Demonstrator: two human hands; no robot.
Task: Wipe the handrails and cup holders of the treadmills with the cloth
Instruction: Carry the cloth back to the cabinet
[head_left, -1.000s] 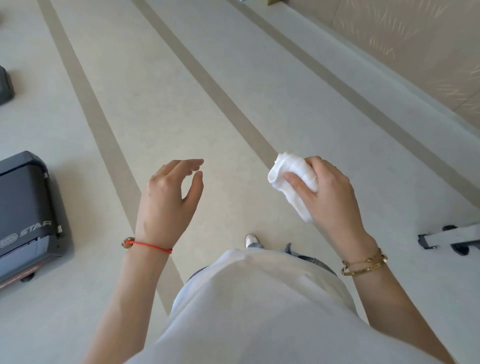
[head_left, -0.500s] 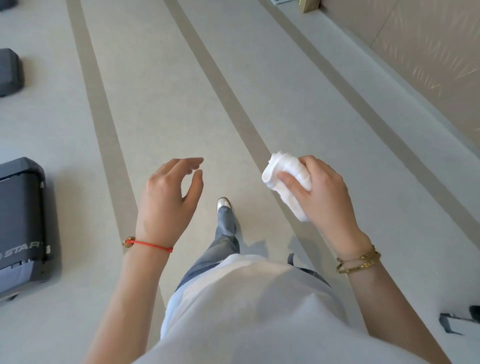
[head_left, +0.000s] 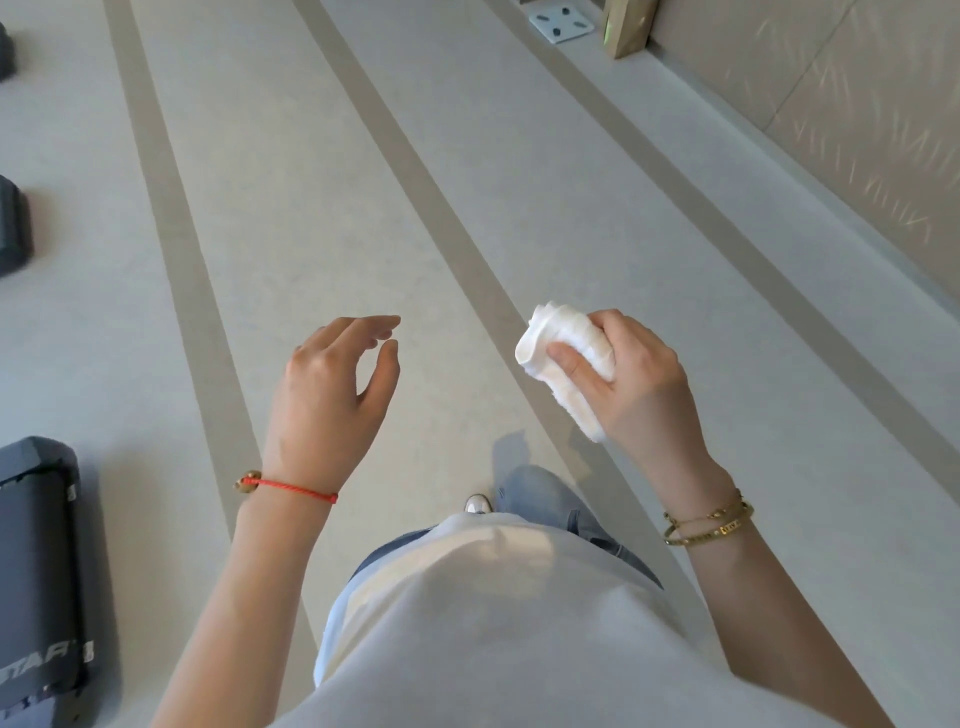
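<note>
A bunched white cloth (head_left: 563, 358) is gripped in my right hand (head_left: 631, 384), held in front of my waist above the floor. My left hand (head_left: 332, 395) hangs in the air to its left, holding nothing, with the fingers loosely curled and apart. The dark grey rear end of a treadmill (head_left: 39, 571) with white lettering lies at the lower left edge. Two more dark treadmill ends (head_left: 13, 228) show at the left edge further ahead. No handrail or cup holder is in view.
Pale floor (head_left: 322, 208) with darker stripes runs ahead. A beige wall (head_left: 857, 130) stands along the right. By the wall at the top lie a light blue flat scale (head_left: 561, 23) and a brown paper bag (head_left: 626, 26). My shoe (head_left: 478, 503) shows below.
The view has travelled forward along the floor: the nearest treadmill end slid down and left, more ends appeared at the left, and a grey frame at the right left the view. Both hands kept their pose.
</note>
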